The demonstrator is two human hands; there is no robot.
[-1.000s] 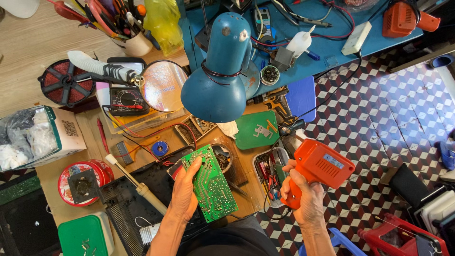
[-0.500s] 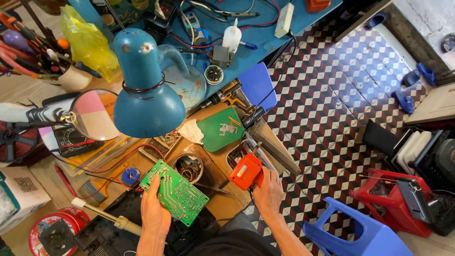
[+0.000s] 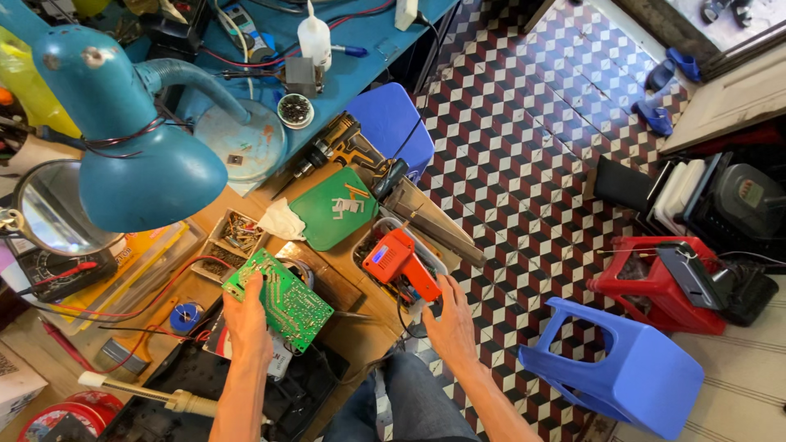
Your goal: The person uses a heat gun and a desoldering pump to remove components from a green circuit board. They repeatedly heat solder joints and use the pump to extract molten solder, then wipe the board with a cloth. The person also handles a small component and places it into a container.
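Observation:
My left hand (image 3: 246,323) holds a green circuit board (image 3: 282,296) by its lower left edge, component side up, above the cluttered wooden bench. An orange pistol-shaped power tool (image 3: 397,258) lies in a small pale tray (image 3: 435,256) at the bench's right edge. My right hand (image 3: 449,323) is just below the tool's handle. Its fingers are spread and its fingertips are at or next to the handle's end. My lap shows between the two forearms.
A blue desk lamp (image 3: 131,155) and a round magnifier (image 3: 49,209) hang over the bench's left side. A green lid (image 3: 332,209), a cordless drill (image 3: 340,147) and a soldering iron (image 3: 155,394) lie around. On the tiled floor stand a blue stool (image 3: 622,368) and a red stool (image 3: 647,282).
My right hand has brought the orange tool down from the air and set it in the tray, then loosened off it. The view has swung right. The board stays in my left hand.

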